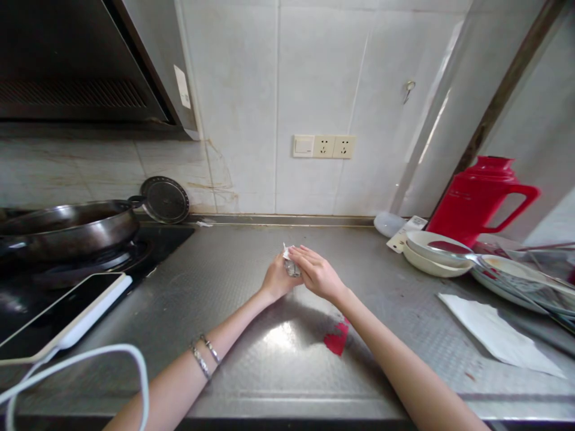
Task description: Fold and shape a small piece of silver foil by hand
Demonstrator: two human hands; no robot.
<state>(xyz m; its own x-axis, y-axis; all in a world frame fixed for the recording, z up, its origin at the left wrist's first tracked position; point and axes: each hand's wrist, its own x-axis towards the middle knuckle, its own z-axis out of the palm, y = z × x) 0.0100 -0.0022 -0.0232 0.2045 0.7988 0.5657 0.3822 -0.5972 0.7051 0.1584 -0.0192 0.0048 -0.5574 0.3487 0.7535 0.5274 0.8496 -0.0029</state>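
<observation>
Wrapping the clear container (293, 269) from nine o'clock in the head view, the left hand (275, 278) holds it amid the counter (233, 254); the right hand (320, 273) covers it from three, its grip unclear, fingers against the white scrap (286, 254) at twelve. A firm left hold should steady it.

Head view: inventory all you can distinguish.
Held object: 1, clear-white, centre
Worktop: 1, grey, centre
Patch: 1, red, worktop
Device: 1, black-white, left
Cable: 1, white, lower left
Cooktop: 1, black, left
Pan: 1, dark, cooktop
Hood: 1, black, upper left
Wall: 1, pale, behind
Disc: 1, dark, by wall
Socket panel: 1, cream, wall
Hook: 1, silvery, wall
Flask: 1, red, right
Bowls: 2, whitish, right
Plates: count unclear, patterned, right
Card: 1, white, right
Dish: 1, whitish, right
Paper: 1, white, right
Bracelets: 2, silvery, left forearm
Left hand: 1, bare, centre
Right hand: 1, bare, centre
</observation>
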